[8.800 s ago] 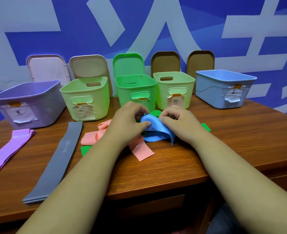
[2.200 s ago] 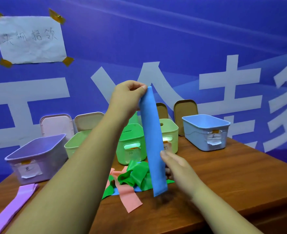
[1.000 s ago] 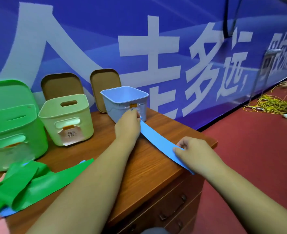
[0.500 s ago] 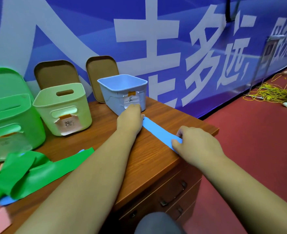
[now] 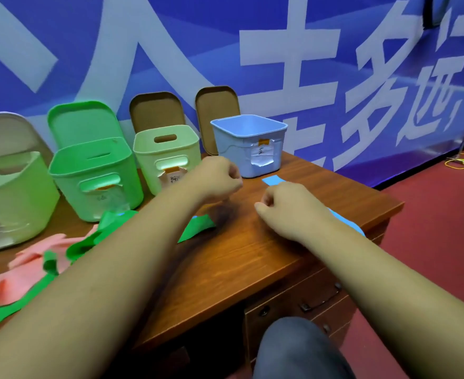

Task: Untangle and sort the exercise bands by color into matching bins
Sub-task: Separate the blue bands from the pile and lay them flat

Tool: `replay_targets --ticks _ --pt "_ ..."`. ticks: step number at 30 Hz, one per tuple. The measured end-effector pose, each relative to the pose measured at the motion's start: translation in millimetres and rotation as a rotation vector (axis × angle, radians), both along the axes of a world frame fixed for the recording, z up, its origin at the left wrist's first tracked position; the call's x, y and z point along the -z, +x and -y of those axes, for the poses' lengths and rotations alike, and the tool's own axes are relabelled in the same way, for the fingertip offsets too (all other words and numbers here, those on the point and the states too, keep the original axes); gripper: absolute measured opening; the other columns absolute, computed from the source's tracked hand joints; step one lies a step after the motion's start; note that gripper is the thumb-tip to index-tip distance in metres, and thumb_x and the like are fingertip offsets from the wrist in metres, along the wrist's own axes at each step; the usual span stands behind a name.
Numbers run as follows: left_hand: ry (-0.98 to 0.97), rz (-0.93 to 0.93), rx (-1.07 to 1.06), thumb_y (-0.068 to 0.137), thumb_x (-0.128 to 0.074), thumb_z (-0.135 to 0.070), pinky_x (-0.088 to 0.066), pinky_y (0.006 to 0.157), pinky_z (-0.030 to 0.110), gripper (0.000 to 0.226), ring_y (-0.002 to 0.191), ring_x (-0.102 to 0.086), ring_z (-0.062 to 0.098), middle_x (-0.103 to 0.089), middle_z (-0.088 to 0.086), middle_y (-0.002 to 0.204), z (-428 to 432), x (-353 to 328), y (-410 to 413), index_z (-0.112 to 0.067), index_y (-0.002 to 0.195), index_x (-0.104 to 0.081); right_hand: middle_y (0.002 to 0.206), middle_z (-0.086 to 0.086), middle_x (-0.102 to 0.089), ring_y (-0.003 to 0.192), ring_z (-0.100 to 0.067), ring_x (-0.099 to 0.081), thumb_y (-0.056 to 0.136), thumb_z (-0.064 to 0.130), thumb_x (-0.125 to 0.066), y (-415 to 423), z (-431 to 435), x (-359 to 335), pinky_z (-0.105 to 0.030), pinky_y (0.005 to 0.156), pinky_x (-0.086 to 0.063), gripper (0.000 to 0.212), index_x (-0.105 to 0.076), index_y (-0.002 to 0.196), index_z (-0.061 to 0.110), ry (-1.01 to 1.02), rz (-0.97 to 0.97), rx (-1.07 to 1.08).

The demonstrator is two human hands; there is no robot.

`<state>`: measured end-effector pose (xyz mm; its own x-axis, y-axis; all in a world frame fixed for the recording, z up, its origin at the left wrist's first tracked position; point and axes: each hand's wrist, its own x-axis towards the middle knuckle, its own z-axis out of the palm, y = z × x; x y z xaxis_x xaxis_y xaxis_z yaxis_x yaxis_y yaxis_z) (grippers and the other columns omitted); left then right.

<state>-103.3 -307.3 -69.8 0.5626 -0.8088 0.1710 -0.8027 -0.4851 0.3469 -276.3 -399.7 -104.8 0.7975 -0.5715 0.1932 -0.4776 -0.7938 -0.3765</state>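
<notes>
Blue band [image 5: 273, 180]: it lies flat on the surface [image 5: 252, 255]. Its long axis runs on a diagonal, with the far end pointing at the front of the blue bin [image 5: 248, 149] and just short of it. The near end points to the surface's right front edge, beside your right forearm.
Right hand [image 5: 285, 203]: your fingers are curled in, knuckles up, directly over the middle of the blue band. That stretch is hidden beneath the hand, so you cannot tell whether the grip has it.
Left hand [image 5: 220, 176]: your grip is clenched into a fist on nothing, above the surface just left of the blue bin's front and apart from the band's far end.
Green bands [image 5: 195, 228]: they lie in a loose heap under your left forearm, one strip reaching right.
Pink band [image 5: 34, 258]: it lies crumpled at the left, partly under the green.
Other bins: the bright green bin [image 5: 94, 176] and the pale green bin [image 5: 168, 157] stand in a row left of the blue one.
</notes>
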Motion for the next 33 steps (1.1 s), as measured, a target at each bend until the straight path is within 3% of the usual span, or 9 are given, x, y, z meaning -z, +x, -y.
replay_targets --ticks 6,10,16,18,20,22,25,29,33 --pt "0.036 0.0 -0.148 0.098 -0.067 -0.031 -0.06 0.07 0.03 0.019 0.063 -0.075 0.009 -0.078 -0.003 0.078 -118 -15 22 -0.02 0.086 -0.074 0.095 0.005 -0.072 0.092 -0.02 -0.066 0.1 0.042 -0.055 60 -54 -5 -0.037 0.078 -0.057 0.026 -0.074 0.094 0.026 0.063 0.098 -0.194" --pt "0.021 -0.037 -0.257 0.101 -0.066 -0.034 -0.049 0.054 0.02 0.017 0.058 -0.071 0.008 -0.076 -0.007 0.071 -187 -10 32 -0.024 0.089 -0.074 0.076 0.0 -0.067 0.076 -0.02 -0.063 0.1 0.037 -0.054 103 -94 -7 -0.035 0.064 -0.05 0.035 -0.067 0.074 0.019 0.089 0.12 -0.353" --pt "0.11 -0.122 -0.199 0.095 -0.071 -0.029 -0.055 0.062 0.025 0.005 0.074 -0.07 0.008 -0.075 -0.012 0.079 -248 -5 36 -0.026 0.092 -0.072 0.08 0.007 -0.071 0.078 -0.01 -0.064 0.099 0.037 -0.062 141 -139 16 -0.034 0.07 -0.049 0.022 -0.076 0.087 0.024 0.171 0.16 -0.607" --pt "0.252 -0.173 -0.139 0.091 -0.075 -0.033 -0.06 0.078 0.033 0.004 0.088 -0.071 0.012 -0.075 -0.011 0.092 -260 -2 34 -0.031 0.094 -0.074 0.083 0.01 -0.072 0.078 -0.005 -0.062 0.099 0.034 -0.065 143 -141 30 -0.03 0.069 -0.043 0.017 -0.077 0.093 0.025 0.17 0.157 -0.642" --pt "0.402 -0.114 -0.092 0.084 -0.081 -0.041 -0.054 0.097 0.038 0.024 0.105 -0.065 0.009 -0.069 -0.017 0.112 -266 7 35 -0.042 0.106 -0.072 0.084 0.014 -0.071 0.077 0.001 -0.06 0.101 0.034 -0.066 143 -138 37 -0.02 0.067 -0.04 0.014 -0.078 0.097 0.027 0.202 0.168 -0.66" --pt "0.44 -0.085 -0.066 0.079 -0.084 -0.042 -0.047 0.107 0.041 0.046 0.118 -0.057 0.009 -0.058 -0.018 0.126 -270 15 36 -0.049 0.121 -0.065 0.085 0.018 -0.07 0.078 0.008 -0.06 0.1 0.031 -0.067 143 -133 40 -0.01 0.066 -0.038 0.011 -0.078 0.099 0.03 0.224 0.191 -0.674" --pt "0.42 -0.05 -0.049 0.082 -0.085 -0.038 -0.04 0.116 0.044 0.055 0.133 -0.048 0.011 -0.049 -0.018 0.139 -271 20 36 -0.049 0.13 -0.062 0.095 0.02 -0.072 0.09 0.011 -0.061 0.098 0.023 -0.066 140 -129 43 -0.006 0.073 -0.038 0.014 -0.078 0.101 0.031 0.204 0.22 -0.694" --pt "0.482 0.035 -0.118 0.086 -0.081 -0.05 -0.025 0.128 0.042 0.071 0.157 -0.023 0.018 -0.024 -0.008 0.17 -273 20 33 -0.04 0.15 -0.052 0.1 0.015 -0.068 0.097 0.001 -0.061 0.092 0.036 -0.074 140 -127 44 -0.019 0.083 -0.044 0.013 -0.076 0.104 0.033 0.153 0.25 -0.746" --pt "0.496 0.05 -0.252 0.091 -0.059 -0.074 -0.006 0.131 0.056 0.082 0.164 0.007 0.029 0.007 0.002 0.178 -279 23 34 -0.033 0.159 -0.044 0.13 0.015 -0.06 0.123 -0.016 -0.049 0.088 0.067 -0.065 144 -128 49 -0.04 0.106 -0.042 0.049 -0.066 0.133 0.046 -0.102 0.043 -0.67"
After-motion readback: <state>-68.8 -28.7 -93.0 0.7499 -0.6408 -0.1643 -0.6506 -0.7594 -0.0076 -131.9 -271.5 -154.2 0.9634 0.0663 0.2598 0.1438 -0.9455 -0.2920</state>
